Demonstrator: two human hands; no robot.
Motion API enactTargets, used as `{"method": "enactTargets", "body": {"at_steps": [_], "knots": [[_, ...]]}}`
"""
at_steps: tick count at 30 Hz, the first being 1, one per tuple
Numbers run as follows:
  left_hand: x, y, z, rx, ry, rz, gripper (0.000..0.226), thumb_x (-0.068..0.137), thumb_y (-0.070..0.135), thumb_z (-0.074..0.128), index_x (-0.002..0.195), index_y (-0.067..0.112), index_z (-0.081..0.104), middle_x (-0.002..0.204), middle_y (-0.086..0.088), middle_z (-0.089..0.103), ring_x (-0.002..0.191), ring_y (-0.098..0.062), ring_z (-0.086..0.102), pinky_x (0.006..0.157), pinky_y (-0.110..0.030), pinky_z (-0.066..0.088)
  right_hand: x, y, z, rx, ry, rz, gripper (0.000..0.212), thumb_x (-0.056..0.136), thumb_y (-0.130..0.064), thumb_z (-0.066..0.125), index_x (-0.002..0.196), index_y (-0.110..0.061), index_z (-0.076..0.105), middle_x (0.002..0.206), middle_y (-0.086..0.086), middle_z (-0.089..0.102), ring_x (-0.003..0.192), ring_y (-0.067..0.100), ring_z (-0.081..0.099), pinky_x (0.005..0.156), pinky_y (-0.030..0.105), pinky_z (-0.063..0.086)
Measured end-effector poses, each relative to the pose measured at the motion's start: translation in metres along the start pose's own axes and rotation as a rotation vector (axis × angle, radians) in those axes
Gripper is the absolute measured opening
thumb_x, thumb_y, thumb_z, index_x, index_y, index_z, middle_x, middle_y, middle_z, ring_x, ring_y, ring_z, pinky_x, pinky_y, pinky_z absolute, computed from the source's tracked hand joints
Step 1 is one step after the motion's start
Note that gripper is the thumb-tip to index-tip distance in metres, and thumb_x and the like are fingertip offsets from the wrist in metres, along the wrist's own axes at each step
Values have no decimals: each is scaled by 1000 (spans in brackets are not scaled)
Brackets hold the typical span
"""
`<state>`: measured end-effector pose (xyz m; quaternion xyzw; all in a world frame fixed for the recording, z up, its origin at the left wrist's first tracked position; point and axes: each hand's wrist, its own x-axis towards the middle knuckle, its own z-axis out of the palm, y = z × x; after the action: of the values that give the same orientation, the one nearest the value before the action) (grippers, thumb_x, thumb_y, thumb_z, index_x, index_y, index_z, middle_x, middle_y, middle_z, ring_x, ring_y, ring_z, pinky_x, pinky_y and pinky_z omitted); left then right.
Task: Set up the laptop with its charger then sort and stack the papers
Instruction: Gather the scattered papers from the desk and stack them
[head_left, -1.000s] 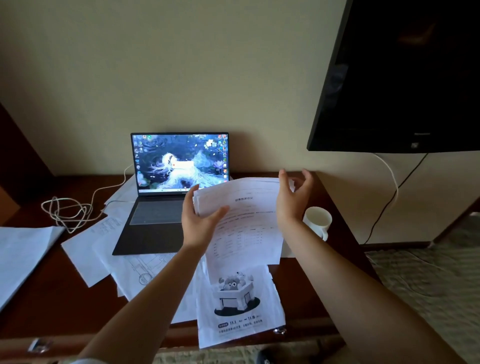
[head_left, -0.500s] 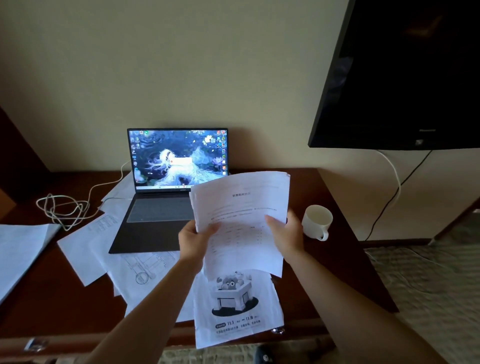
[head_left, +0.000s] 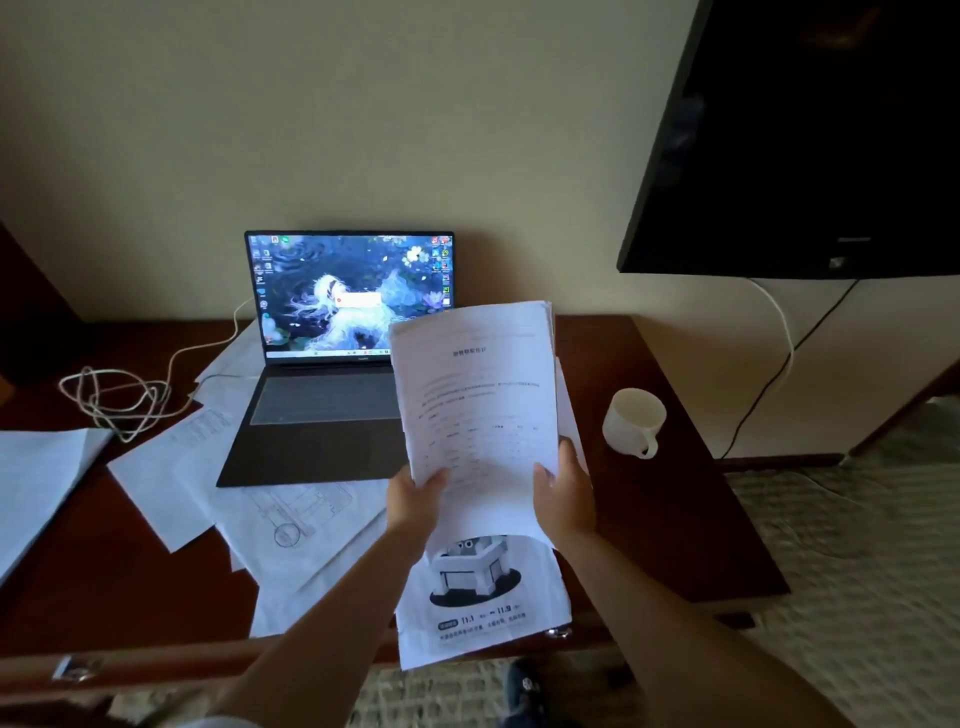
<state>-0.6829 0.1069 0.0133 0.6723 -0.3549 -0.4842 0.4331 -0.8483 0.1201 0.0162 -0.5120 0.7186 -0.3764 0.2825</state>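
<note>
I hold a stack of printed papers (head_left: 478, 395) upright above the desk. My left hand (head_left: 415, 501) grips its lower left corner and my right hand (head_left: 563, 493) its lower right edge. Behind it the open laptop (head_left: 332, 364) has its screen lit, and the stack hides its right corner. A white charger cable (head_left: 117, 397) runs from the laptop's left side to a loose coil on the desk. Loose sheets (head_left: 171, 478) lie under and in front of the laptop. A flyer with a robot picture (head_left: 483, 597) hangs over the front edge.
A white mug (head_left: 634, 421) stands right of the papers on the dark wooden desk (head_left: 675, 519). More paper (head_left: 36, 478) lies at the far left. A black wall television (head_left: 810, 135) hangs at the upper right, cables dropping below it. Carpet lies to the right.
My hands slid from the stack's sides down to its bottom corners. The stack went from tilted flat to upright and squared.
</note>
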Motion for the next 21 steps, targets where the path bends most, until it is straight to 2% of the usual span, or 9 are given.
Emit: {"method": "enactTargets", "body": {"at_steps": [3,6,8,10,12,15,19,21], "knots": [[-2,-4,-12,-53,92,35,27,91,10,58,116,-1,59,97,-9,62,88,-23,57,71,-31,46,-10,-6,11,-13,-52,-63,45,97,-13,48,139,-8,36,137,11,52,122,28,53,99,35,46],[0,-3,-28,-53,132,51,24,92,12,58,113,2,60,95,-9,62,86,-24,58,67,-30,47,-9,-21,23,-66,-87,-125,45,97,-16,49,139,-10,35,135,10,54,120,28,54,96,35,45],[7,6,-44,-72,132,68,17,91,12,58,107,6,59,92,-6,64,84,-24,61,62,-30,51,1,-41,32,-22,-109,-115,45,96,-20,50,139,-12,36,132,8,57,115,26,58,92,35,48],[17,15,-63,-98,149,67,14,89,10,62,103,8,60,92,-5,65,85,-25,64,64,-34,56,14,-56,44,15,-174,-89,45,97,-22,49,140,-14,36,132,7,57,115,24,59,91,33,48],[26,21,-82,-95,197,44,17,86,10,67,101,8,61,93,-7,67,83,-27,65,70,-40,57,24,-63,58,-4,-231,-100,43,98,-25,47,139,-14,38,132,7,56,116,24,57,93,34,48],[30,27,-106,-65,258,-7,25,81,16,73,103,10,62,93,-6,68,83,-25,65,68,-36,54,29,-77,77,-17,-329,-101,37,98,-26,45,133,-14,43,130,8,58,113,25,58,91,37,49],[38,31,-131,-48,332,-50,26,81,23,73,102,12,62,93,-6,68,84,-25,65,69,-38,53,34,-97,103,12,-392,-95,43,97,-33,45,137,-18,39,135,9,53,121,31,52,99,41,44],[44,30,-144,-71,376,-61,29,82,24,71,104,9,62,95,-9,68,86,-29,65,75,-42,55,35,-107,114,41,-428,-88,44,99,-30,43,141,-17,37,137,7,50,125,31,49,101,36,40]]}}
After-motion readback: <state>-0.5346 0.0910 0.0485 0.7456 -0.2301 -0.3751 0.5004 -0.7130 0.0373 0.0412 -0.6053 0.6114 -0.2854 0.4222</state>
